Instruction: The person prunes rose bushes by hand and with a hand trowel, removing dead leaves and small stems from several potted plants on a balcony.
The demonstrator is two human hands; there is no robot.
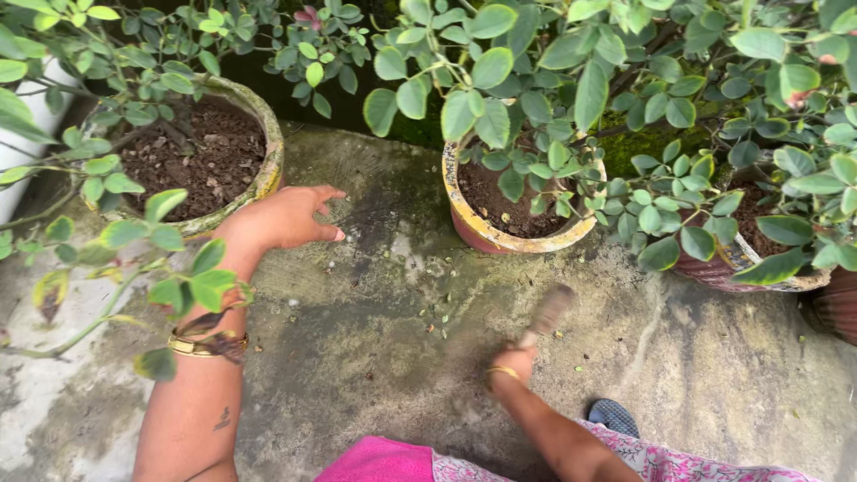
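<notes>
My left hand [286,219] hangs over the concrete floor [384,357], fingers loosely curled and holding nothing, just beside the rim of the big mossy pot [259,174] of dark soil. My right hand [513,361] is closed around the handle of a small brush [546,312], which is blurred; its head sits low over the floor in front of the yellow-rimmed pot [500,234]. Bits of leaf litter [437,317] lie scattered on the floor between my two hands. A dark sandal [613,415] shows near my right forearm, and leafy branches [571,80] overhang the pots.
</notes>
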